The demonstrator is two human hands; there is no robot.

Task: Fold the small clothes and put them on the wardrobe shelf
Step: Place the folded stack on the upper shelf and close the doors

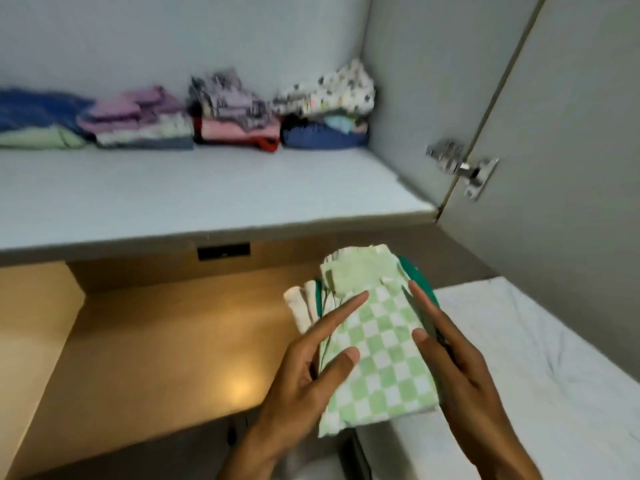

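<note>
Two hands in view, carrying one small stack of folded clothes (374, 344) between them, held in the air below and nearer than the wardrobe shelf (214, 192), to its right.

Left hand (311, 368): at the stack's left edge, index finger and thumb lying on the top garment, fingers spread; the others go under the stack, hidden.
Right hand (453, 362): at the stack's right edge, index finger stretched along the side, thumb on top; other fingers hidden beneath. Both hands clamp the stack from its sides.

Stack: top item is a green-and-white checked garment (384, 355) with a plain pale green collar part at the far end. Under it, white folded edges show at left and a dark green layer at right. The number of layers cannot be counted.

Shelf: four piles of folded clothes (235, 112) along the far wall, blurred; the leftmost, blue and pale green, is cut off by the frame edge. The items per pile cannot be counted.

One metal hinge (460, 168) at right, on the open wardrobe door (571, 133). White bedding (540, 358) at near right, partly cut off.
</note>
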